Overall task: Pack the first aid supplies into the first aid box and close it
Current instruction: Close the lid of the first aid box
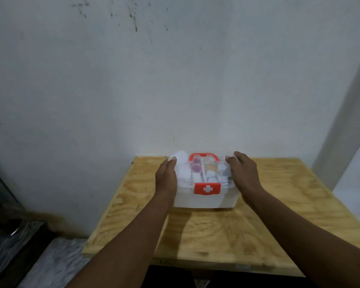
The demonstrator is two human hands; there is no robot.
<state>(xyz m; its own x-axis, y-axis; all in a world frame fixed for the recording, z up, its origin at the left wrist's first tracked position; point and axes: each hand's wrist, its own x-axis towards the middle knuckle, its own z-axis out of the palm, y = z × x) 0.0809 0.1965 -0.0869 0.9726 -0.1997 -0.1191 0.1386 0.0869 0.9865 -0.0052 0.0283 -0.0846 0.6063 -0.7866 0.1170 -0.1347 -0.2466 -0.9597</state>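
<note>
A white first aid box stands at the back middle of the wooden table. Its clear lid lies down over the box, with a red handle on top and a red latch with a white cross at the front. Through the lid I see white rolls, small white bottles and red-rimmed round items. My left hand lies flat against the box's left side, fingertips at the lid's back corner. My right hand presses the right side the same way.
A stained white wall rises right behind the table. A pale wall corner juts in at the right. Dark furniture and a marbled floor lie to the left, below the table's edge.
</note>
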